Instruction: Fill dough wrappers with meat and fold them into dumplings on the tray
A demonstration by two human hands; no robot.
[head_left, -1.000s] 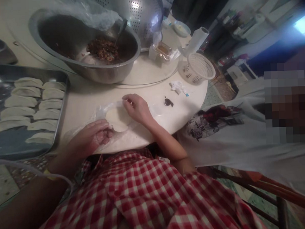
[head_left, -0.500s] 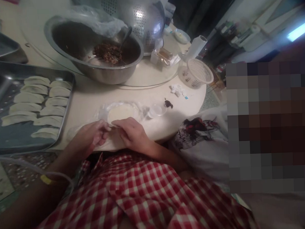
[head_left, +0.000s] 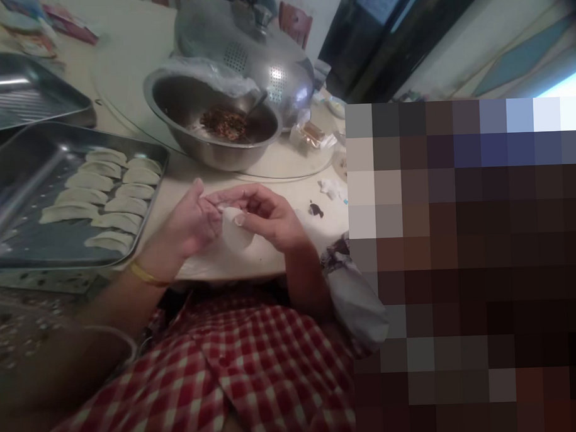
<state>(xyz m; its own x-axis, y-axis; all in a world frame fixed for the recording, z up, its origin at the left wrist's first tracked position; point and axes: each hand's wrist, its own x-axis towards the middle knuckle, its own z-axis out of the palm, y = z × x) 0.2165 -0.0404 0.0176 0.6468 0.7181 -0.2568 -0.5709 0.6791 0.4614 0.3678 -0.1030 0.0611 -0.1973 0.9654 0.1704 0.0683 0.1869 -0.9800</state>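
- A person in a red-and-white checked garment holds a round dumpling wrapper [head_left: 235, 233] above the near edge of a pale round table [head_left: 270, 257]; the wrapper hangs between both hands.
- The right hand [head_left: 273, 216] pinches the wrapper's upper edge between thumb and fingertips; the left hand [head_left: 191, 222], a yellow band at its wrist, lies against the wrapper's left side with palm turned inward and fingers loosely curled on it.
- To the left, a metal tray [head_left: 43, 250] carries two rows of folded dumplings [head_left: 105, 200]; a second metal tray [head_left: 23, 93] sits behind it.
- Beyond the hands, a steel mixing bowl [head_left: 210, 152] holds dark minced filling [head_left: 223, 122] with a utensil handle leaning in it, plastic film draped over its far rim.
- A perforated steel colander [head_left: 263, 59] stands just behind the bowl.
- A crumpled scrap of paper [head_left: 329, 188] and a small dark speck [head_left: 316, 209] lie on the table to the right of the hands.
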